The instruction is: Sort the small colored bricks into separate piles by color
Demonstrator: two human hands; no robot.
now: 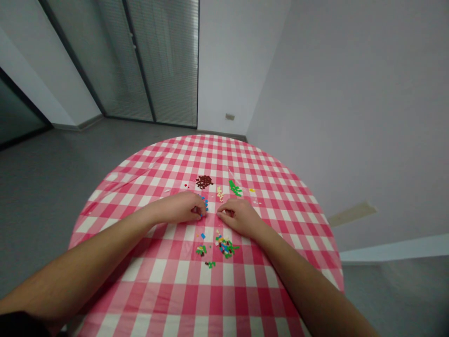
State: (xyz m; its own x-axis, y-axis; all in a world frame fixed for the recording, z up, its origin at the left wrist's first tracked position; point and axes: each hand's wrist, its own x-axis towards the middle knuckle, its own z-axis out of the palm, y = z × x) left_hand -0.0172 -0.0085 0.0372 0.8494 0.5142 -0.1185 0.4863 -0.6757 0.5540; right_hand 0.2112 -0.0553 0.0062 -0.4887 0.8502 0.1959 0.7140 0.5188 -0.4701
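Blue plastic bricks (pixel 204 203): just beside the left hand (pixel 177 208)
Left grip: curled, fingertips down, any hold hidden
Right hand (pixel 238 217): loosely curled, hold impossible to tell
Green bricks (pixel 235 188): ahead of the right fingers
Mixed-colour bricks (pixel 225 246): below the right hand, on the red-and-white checked tablecloth (pixel 280 210)

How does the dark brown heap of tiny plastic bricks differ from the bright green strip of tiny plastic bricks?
The dark brown heap of tiny plastic bricks is compact and rounded; the bright green strip of tiny plastic bricks is long, narrow and slanted. The heap is darker and more densely packed than the strip. The strip lies further right than the heap, beyond the right hand. Both rest on the pink-and-white checked tablecloth, with neither touched.
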